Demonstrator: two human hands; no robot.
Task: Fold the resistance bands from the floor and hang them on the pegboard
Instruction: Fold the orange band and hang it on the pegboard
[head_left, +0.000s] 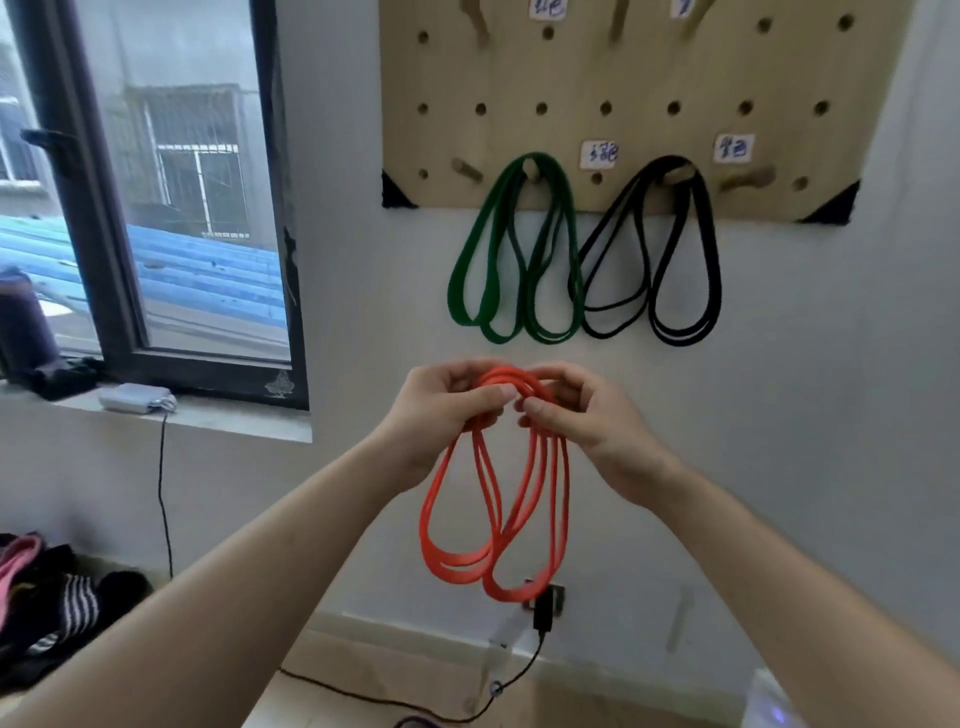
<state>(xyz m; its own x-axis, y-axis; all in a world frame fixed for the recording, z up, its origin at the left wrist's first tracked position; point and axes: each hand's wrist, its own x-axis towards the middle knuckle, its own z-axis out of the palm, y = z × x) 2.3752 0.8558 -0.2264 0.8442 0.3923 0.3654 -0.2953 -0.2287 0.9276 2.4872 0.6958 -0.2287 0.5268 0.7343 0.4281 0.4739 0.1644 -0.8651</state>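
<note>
Head view: a person stood facing a wall, both arms raised below a pegboard (519, 73).
Orange band (454, 569): gathered into several loops, it hung in the air from the two hands, under the board and in front of the wall.
Left hand (441, 415): its grip was clenched around the top of the bunch.
Right hand (592, 421): thumb and fingers pinched the same bunch from the other side.
Risk, loops: the strands hung at uneven lengths, so easing either grip on the way up would likely let one slip out and undo the fold.
Risk, hooking: only some strands might catch the peg, leaving the rest to sag or drop to the floor.
Risk, neighbours: a rising wrist could brush the green band (457, 296) or the black band (712, 291) and pull it off its peg.
Room, wall: open space lay between the hands and the hung bands above them.
Room, board: its lower edge sat just above those bands' tops.
Room, pegs: a bare peg (748, 179) stood right of the black band, another (466, 169) left of the green one.
</note>
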